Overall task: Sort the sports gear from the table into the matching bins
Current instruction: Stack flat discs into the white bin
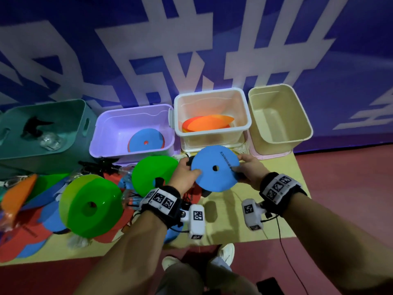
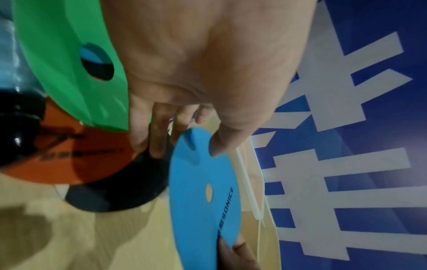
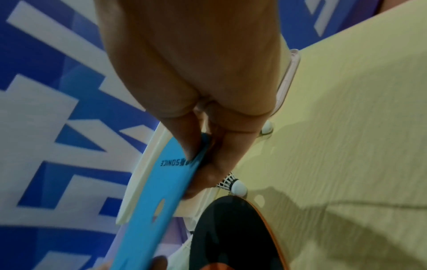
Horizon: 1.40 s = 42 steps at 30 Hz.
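Both hands, left hand (image 1: 185, 174) and right hand (image 1: 250, 168), pinch a blue disc (image 1: 215, 168) just before the white bin (image 1: 212, 133).

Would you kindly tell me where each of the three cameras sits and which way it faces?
Head: on the person's head, looking forward and down at the table, four bins and both forearms; left hand and right hand hold the blue disc.
Left wrist: along the left hand at its fingers and thumb pinching the disc.
Right wrist: along the right hand gripping the disc; shuttlecock below.
Shared: the disc shows in all three views.
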### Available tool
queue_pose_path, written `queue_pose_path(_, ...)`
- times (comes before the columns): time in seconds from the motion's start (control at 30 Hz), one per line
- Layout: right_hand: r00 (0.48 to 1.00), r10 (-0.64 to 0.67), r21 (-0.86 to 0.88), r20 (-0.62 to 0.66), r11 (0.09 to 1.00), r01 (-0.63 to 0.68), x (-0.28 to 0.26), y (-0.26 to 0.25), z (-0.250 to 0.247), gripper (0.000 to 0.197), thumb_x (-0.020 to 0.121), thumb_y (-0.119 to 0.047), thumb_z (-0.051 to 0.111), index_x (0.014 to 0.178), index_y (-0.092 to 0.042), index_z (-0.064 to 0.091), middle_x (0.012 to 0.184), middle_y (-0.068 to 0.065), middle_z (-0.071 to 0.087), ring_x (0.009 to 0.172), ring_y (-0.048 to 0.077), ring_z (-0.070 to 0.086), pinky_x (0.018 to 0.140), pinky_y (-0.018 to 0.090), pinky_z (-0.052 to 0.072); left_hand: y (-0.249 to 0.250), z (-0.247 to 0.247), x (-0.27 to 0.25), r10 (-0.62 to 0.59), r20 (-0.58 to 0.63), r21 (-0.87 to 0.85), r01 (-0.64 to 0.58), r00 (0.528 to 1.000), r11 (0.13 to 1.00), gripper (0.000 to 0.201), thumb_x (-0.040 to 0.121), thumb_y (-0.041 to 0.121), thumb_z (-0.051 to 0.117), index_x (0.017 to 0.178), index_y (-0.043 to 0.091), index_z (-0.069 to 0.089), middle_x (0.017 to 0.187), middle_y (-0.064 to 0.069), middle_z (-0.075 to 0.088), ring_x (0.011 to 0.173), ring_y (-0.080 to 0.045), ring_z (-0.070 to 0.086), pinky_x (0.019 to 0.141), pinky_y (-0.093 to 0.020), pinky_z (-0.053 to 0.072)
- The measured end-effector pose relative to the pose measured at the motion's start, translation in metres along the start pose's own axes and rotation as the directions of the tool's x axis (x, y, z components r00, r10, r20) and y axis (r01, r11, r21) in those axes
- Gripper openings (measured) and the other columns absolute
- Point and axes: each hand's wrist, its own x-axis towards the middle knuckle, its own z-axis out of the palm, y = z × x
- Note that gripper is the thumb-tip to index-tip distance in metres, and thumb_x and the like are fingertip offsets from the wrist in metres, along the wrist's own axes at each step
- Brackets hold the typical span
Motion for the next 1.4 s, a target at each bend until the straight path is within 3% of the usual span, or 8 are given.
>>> queue_pose_path(0.13, 0.991, 0.029, 0.103, 0.127, 0.994, -0.042, 0.002, -0.003, -0.002, 0.017, 0.090, 0.006, 0.057, 0.089, -0.011, 0.055, 0.098, 0.020, 0.070, 0.085, 0.038, 0.069, 0.070, 0.046, 0.059, 0.008, 0.011, 0.003, -0.008, -0.012, -0.155, 0.006, 1.000, 0.988, 0.033, 0.091, -0.001, 0.056, 0.120, 0.014, 0.058, 0.122, -0.008, 0.065, 0.109, -0.027, 0.063, 0.091, -0.044, 0.053)
queue_pose_path(0.27, 0.999, 0.037, -0.059, 0.012, 0.998, -0.036, 0.020, -0.001, -0.010, 0.013, 0.092, -0.006, 0.058, 0.103, -0.012, 0.061, 0.090, 0.009, 0.066, 0.070, 0.027, 0.064, 0.061, 0.036, 0.056, 0.013, 0.012, 0.012, 0.023, -0.113, -0.155, -0.040, 0.993, 0.987, 0.036, 0.090, -0.007, 0.052, 0.116, 0.018, 0.056, 0.118, -0.004, 0.064, 0.109, -0.025, 0.061, 0.095, -0.044, 0.051)
queue_pose_path(0.37, 0.969, -0.160, -0.434, -0.188, 0.899, 0.065, 0.050, 0.013, -0.029, 0.031, 0.087, 0.000, 0.059, 0.112, -0.015, 0.068, 0.106, 0.005, 0.058, 0.086, 0.021, 0.057, 0.073, 0.032, 0.049, 0.011, 0.008, 0.018, 0.036, -0.155, -0.081, -0.049, 0.987, 0.995, 0.035, 0.091, -0.005, 0.051, 0.119, 0.017, 0.055, 0.118, -0.003, 0.063, 0.110, -0.024, 0.059, 0.096, -0.044, 0.050)
queue_pose_path(0.47, 0.961, -0.227, -0.668, -0.161, 0.742, 0.063, 0.074, 0.030, -0.042, 0.039, 0.082, 0.001, 0.058, 0.114, -0.017, 0.070, 0.126, 0.010, 0.054, 0.110, 0.026, 0.057, 0.097, 0.029, 0.044, 0.003, 0.003, 0.022, 0.021, -0.186, -0.044, -0.029, 0.982, 0.999, 0.039, 0.091, -0.003, 0.052, 0.128, 0.011, 0.054, 0.124, -0.007, 0.063, 0.113, -0.026, 0.060, 0.098, -0.048, 0.050)
queue_pose_path(0.77, 0.991, -0.091, -0.789, -0.097, 0.614, -0.021, 0.095, 0.035, -0.039, 0.049, 0.089, -0.003, 0.049, 0.136, -0.015, 0.055, 0.152, 0.015, 0.028, 0.136, 0.033, 0.037, 0.116, 0.034, 0.026, 0.001, -0.007, 0.025, 0.001, -0.207, -0.037, -0.009, 0.978, 0.999, 0.037, 0.093, -0.004, 0.052, 0.129, 0.008, 0.054, 0.121, -0.009, 0.063, 0.112, -0.029, 0.060, 0.096, -0.047, 0.051)
queue_pose_path(1.03, 0.984, -0.161, -0.657, -0.077, 0.750, 0.072, 0.060, 0.013, -0.042, 0.033, 0.084, -0.004, 0.055, 0.106, -0.023, 0.070, 0.115, 0.003, 0.066, 0.093, 0.019, 0.063, 0.075, 0.021, 0.046, 0.031, 0.008, 0.036, 0.034, -0.196, -0.012, -0.037, 0.980, 0.999, 0.028, 0.088, -0.002, 0.054, 0.110, 0.013, 0.060, 0.112, -0.008, 0.068, 0.102, -0.027, 0.064, 0.090, -0.044, 0.054)
queue_pose_path(1.27, 0.944, -0.328, -0.539, 0.027, 0.791, 0.290, 0.001, -0.033, -0.079, 0.018, 0.092, -0.004, 0.053, 0.086, -0.018, 0.062, 0.076, -0.004, 0.060, 0.060, 0.012, 0.055, 0.054, 0.014, 0.042, 0.089, 0.053, 0.040, 0.166, -0.245, -0.011, -0.174, 0.955, 0.985, 0.009, 0.077, 0.007, 0.059, 0.084, 0.010, 0.060, 0.076, -0.004, 0.061, 0.069, -0.024, 0.057, 0.056, -0.028, 0.043)
queue_pose_path(1.4, 0.915, -0.403, -0.486, -0.032, 0.806, 0.338, -0.012, -0.058, -0.102, 0.018, 0.094, -0.006, 0.052, 0.086, -0.018, 0.063, 0.071, -0.003, 0.060, 0.063, 0.015, 0.056, 0.054, 0.020, 0.043, 0.113, 0.071, 0.037, 0.220, -0.216, -0.022, -0.230, 0.951, 0.973, 0.011, 0.075, 0.011, 0.058, 0.083, 0.016, 0.063, 0.079, -0.001, 0.066, 0.072, -0.022, 0.060, 0.063, -0.030, 0.047)
